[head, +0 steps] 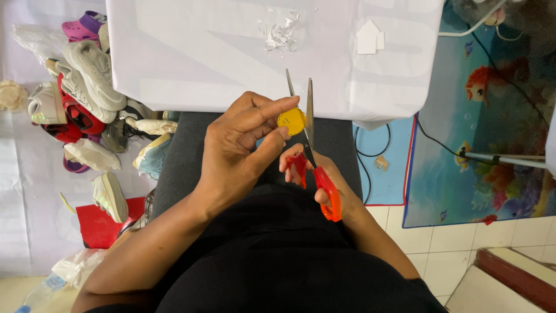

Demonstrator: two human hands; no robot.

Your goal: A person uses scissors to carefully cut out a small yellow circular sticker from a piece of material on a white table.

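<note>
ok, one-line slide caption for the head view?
Left hand pinches a small yellow piece between open red-handled scissors held by the right hand.

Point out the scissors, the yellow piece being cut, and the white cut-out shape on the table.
scissors (326, 186): head view, on the red handle.
yellow piece (291, 120): head view, its middle.
white cut-out shape (368, 37): head view, centre of the house-like shape.

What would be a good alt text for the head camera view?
A person's left hand pinches a small yellow round piece while the right hand cuts it with red-handled scissors above a white-covered table. A pile of shoes lies on the floor.
</note>
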